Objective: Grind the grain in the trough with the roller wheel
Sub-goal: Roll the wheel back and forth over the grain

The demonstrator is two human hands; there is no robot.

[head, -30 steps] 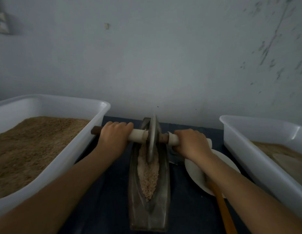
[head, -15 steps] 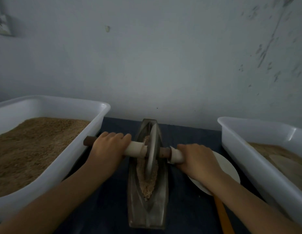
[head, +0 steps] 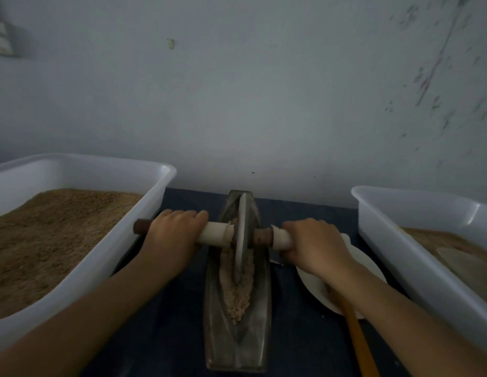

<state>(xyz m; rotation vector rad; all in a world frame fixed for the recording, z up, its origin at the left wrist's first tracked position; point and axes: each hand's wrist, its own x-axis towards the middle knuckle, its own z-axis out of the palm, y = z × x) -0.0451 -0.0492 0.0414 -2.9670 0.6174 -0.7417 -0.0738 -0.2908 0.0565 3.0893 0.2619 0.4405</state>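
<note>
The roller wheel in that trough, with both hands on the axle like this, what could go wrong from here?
1. The grain is heaped near the trough rim, so a hard stroke of the roller wheel might push some onto the dark cloth.
2. The right hand works just above the white plate and could knock it.
3. The left hand grips close to the white tub; its knuckles may scrape the wall.

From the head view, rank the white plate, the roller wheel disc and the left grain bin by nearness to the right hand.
1. White plate: directly beneath the right hand, to the trough's right.
2. Roller wheel disc: left of that hand, along the handle, standing in the trough.
3. Left grain bin: far left, beyond the left hand.
</note>
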